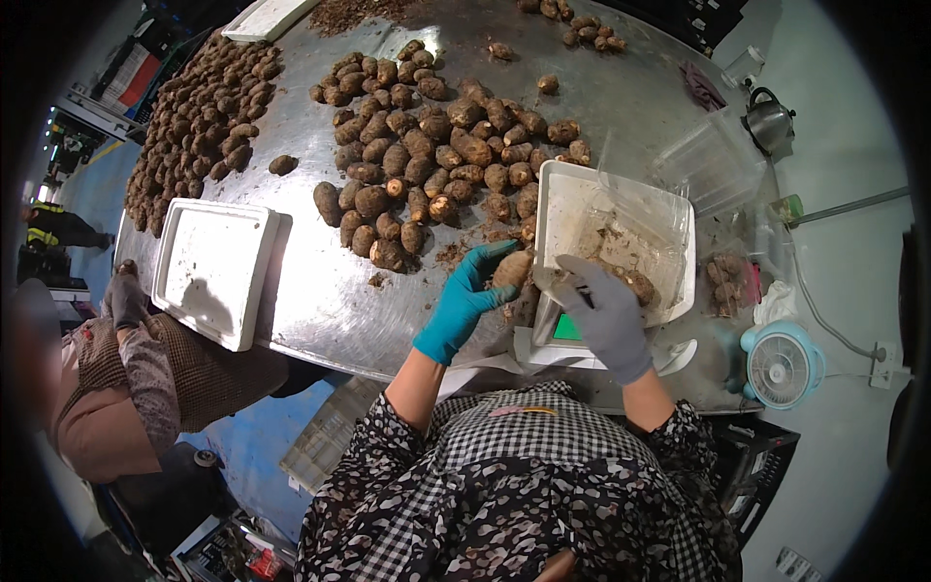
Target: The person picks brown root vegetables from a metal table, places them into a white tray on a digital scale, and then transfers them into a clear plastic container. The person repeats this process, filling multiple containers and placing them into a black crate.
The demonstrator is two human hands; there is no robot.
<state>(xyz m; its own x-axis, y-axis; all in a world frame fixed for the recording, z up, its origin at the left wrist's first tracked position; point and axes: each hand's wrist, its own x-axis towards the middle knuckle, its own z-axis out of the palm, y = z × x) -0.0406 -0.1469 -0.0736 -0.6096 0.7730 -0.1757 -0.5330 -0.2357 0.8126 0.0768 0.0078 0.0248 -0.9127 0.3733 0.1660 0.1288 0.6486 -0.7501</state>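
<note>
Presently, the left hand [460,299], in a teal glove, holds one brown tuber [514,271] clamped between thumb and fingers, just beside the white tray [566,190]. The right hand [613,318] (its glove is grey) is over the tray's near part; I cannot tell if its fingers grip something. More tubers [419,145] lie beyond on the table [325,306].

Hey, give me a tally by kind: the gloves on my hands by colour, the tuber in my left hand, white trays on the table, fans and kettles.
Teal glove, left hand: 1
Grey glove, right hand: 1
Held tuber: 1
White trays (left, right, top, partly cut off): 3
Fan: 1
Kettle: 1
Total: 8
</note>
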